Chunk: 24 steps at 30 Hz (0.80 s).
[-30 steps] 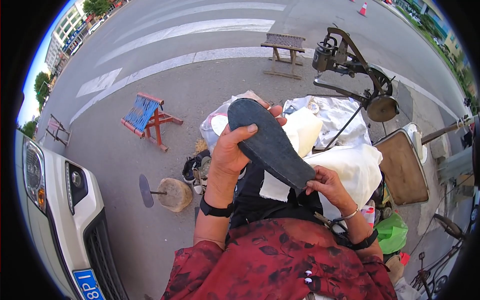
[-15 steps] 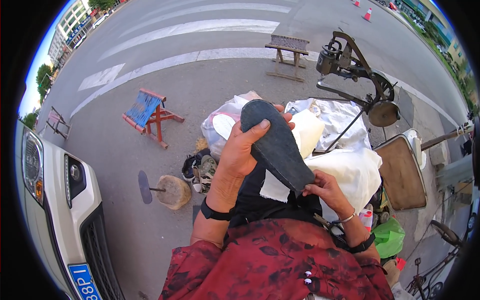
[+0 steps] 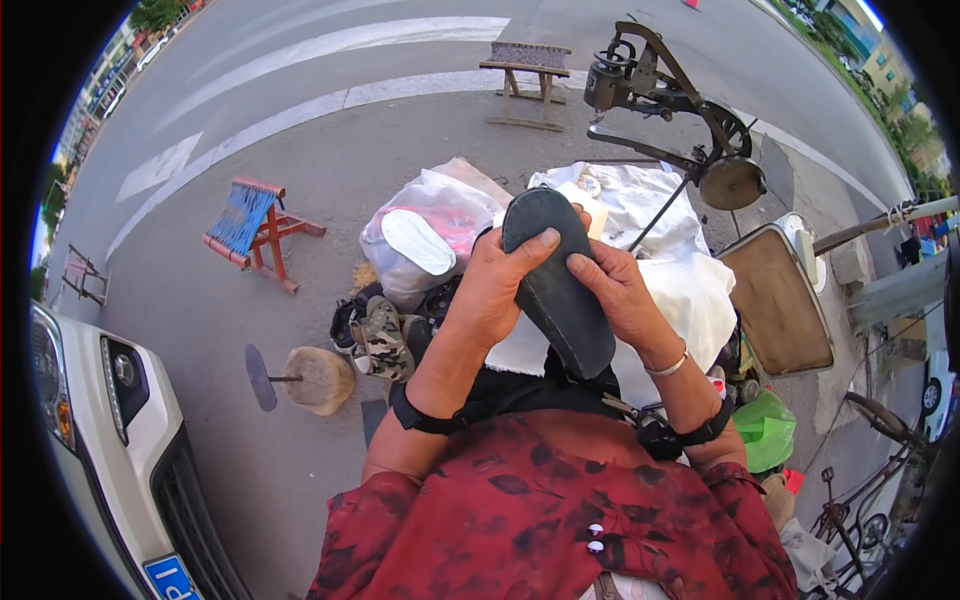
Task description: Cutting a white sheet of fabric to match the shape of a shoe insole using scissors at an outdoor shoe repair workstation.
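Observation:
A dark, shoe-shaped sole [image 3: 562, 290] is held up in front of me, its broad end away from me and the other end pointing at my lap. My left hand [image 3: 508, 270] is closed on its left edge, thumb lying on the upper face. On the right edge my right hand [image 3: 615, 290] grips it too, thumb pressed on the face near the middle. The fingers of both hands are mostly hidden behind the sole. White cloth [image 3: 690, 300] covers my lap beneath. A white insole [image 3: 418, 241] lies on a plastic bag [image 3: 385, 275] beyond my left hand.
A hand-cranked shoe sewing machine [image 3: 680, 110] stands at far right, near a brown-topped seat [image 3: 778, 300]. To the left are camouflage shoes [image 3: 380, 340], a round wooden block [image 3: 320, 380], a blue-strapped folding stool [image 3: 250, 225] and a white car [image 3: 110, 440]. Another stool [image 3: 527, 75] stands beyond.
My right hand has moved from the sole's near end up to its right edge. The sole now stands more upright in view. The whole view has shifted slightly.

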Available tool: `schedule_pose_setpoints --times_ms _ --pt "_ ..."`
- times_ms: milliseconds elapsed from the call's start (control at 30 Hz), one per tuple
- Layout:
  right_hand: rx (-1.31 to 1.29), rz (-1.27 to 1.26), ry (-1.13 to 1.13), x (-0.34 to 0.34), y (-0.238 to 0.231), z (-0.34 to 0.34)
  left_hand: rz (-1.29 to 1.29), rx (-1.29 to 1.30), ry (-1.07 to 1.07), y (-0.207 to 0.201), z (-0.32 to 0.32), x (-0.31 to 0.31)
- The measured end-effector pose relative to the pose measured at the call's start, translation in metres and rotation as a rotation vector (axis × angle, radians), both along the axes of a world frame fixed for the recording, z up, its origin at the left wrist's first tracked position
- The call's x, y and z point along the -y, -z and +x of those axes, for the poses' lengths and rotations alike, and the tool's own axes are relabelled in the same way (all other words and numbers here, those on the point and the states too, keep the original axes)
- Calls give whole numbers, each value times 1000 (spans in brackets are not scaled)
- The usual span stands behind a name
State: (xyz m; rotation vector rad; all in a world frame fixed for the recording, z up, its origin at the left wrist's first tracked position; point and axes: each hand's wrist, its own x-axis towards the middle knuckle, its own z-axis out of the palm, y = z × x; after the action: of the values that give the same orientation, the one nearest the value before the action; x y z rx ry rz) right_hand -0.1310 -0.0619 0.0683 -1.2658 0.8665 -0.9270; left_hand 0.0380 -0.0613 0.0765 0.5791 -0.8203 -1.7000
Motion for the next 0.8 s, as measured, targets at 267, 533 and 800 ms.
schedule_pose_setpoints --times_ms 267,533,800 --pt "83 48 44 6 10 -9 -28 -155 -36 21 3 -13" --pt "160 78 72 2 15 -7 -159 216 -246 29 -8 -23" --pt "140 99 97 4 13 -6 -68 113 -170 30 -4 -14"
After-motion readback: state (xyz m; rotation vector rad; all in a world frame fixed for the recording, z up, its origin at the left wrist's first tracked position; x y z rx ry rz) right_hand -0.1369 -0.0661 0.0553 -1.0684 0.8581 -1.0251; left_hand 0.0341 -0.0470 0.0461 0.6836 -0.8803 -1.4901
